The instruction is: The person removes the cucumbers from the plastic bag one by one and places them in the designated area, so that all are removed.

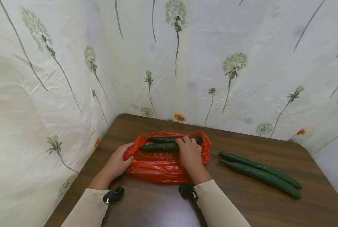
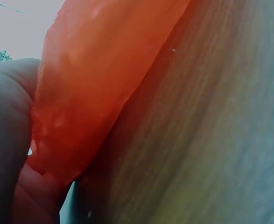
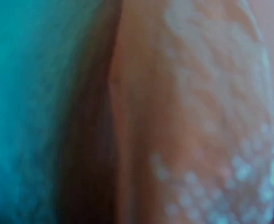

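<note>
Left grip (image 1: 118, 161) pinches red bag (image 1: 160, 171) | right grip (image 1: 190, 156) curled over bagged cucumbers (image 1: 158, 147) | loose cucumbers (image 1: 259, 175): head view only

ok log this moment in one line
left hand: holds red plastic bag | right hand: touches cucumbers in bag | table: two more cucumbers

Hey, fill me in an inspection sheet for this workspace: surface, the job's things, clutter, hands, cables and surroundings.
Surface: brown wood-grain table, rounded far corners.
Job's things: open red plastic bag with two cucumbers visible inside; two other cucumbers lie side by side on the table, right of the bag.
Clutter: nothing seen.
Hands: left hand grips the bag's left side; right hand is over the cucumbers in the bag, grip unclear; black wrist device on each arm.
Cables: nothing seen.
Surroundings: pale flower-printed covering behind and left of the table.
</note>
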`<state>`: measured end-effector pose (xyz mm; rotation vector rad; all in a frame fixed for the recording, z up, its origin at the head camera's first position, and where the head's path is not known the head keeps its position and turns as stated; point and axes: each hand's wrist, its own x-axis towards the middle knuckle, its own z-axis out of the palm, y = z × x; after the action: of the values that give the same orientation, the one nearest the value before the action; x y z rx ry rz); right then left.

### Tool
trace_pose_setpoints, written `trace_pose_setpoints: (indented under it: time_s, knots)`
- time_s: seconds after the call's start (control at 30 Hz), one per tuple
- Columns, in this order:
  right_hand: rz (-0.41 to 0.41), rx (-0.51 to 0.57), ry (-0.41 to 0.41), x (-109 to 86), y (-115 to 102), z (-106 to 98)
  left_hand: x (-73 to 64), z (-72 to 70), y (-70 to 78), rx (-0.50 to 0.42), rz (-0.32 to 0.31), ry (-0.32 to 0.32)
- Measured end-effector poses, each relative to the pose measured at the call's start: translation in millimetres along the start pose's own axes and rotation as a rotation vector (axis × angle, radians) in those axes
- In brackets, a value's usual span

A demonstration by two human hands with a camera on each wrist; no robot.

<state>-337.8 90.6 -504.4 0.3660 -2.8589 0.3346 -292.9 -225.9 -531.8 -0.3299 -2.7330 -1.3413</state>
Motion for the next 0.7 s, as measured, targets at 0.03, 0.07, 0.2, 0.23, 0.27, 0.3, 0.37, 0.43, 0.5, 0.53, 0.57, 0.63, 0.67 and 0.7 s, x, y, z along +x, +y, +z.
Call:
trace_pose_setpoints:
  time_s: [0.03,0.07,0.2,0.23,0.27,0.3,0.37,0.43,0.5,0.53,0.57,0.63,0.67,0.7]
  knots:
    - [0.002,-0.002,0.001,-1.1,-0.2,-1.5,0.0,0.2,-0.1,-0.001,0.001,0.001]
    - [0.004,-0.004,0.002,-2.3,-0.5,-3.2,-0.1,0.4,-0.1,-0.003,0.003,0.001]
    - [0.009,-0.004,0.007,-5.4,0.2,-6.9,-0.3,0.9,-0.4,0.001,0.011,0.004]
    - [0.008,-0.003,0.008,-6.0,0.8,-7.3,-0.4,0.9,-0.6,0.004,0.012,0.005]
    - [0.006,0.002,0.011,-6.4,1.8,-7.3,-0.4,1.1,-0.8,0.007,0.014,0.006]
    - [0.005,0.006,0.014,-6.8,3.0,-7.1,-0.3,1.2,-0.8,0.011,0.017,0.006]
    - [0.001,0.01,0.02,-8.3,5.0,-7.3,-0.3,1.6,-1.1,0.013,0.021,0.007]
    - [-0.001,0.012,0.021,-9.9,6.6,-7.7,-0.6,1.8,-0.9,0.012,0.023,0.007]
    - [-0.003,0.015,0.021,-11.3,7.3,-8.9,-0.5,1.9,-0.3,0.008,0.023,0.006]
    - [-0.004,0.017,0.02,-11.9,7.2,-9.7,-0.6,2.0,-0.4,0.008,0.023,0.007]
    - [-0.006,0.019,0.019,-12.5,7.0,-10.8,-0.5,2.0,0.1,0.008,0.02,0.006]
    - [-0.008,0.024,0.02,-13.4,6.2,-13.5,-0.4,1.7,1.0,0.01,0.014,0.007]
    - [-0.011,0.025,0.022,-13.8,5.7,-15.0,-0.3,1.4,1.5,0.009,0.011,0.007]
    - [-0.012,0.026,0.025,-14.3,4.9,-16.5,-0.3,1.4,1.8,0.015,0.015,0.008]
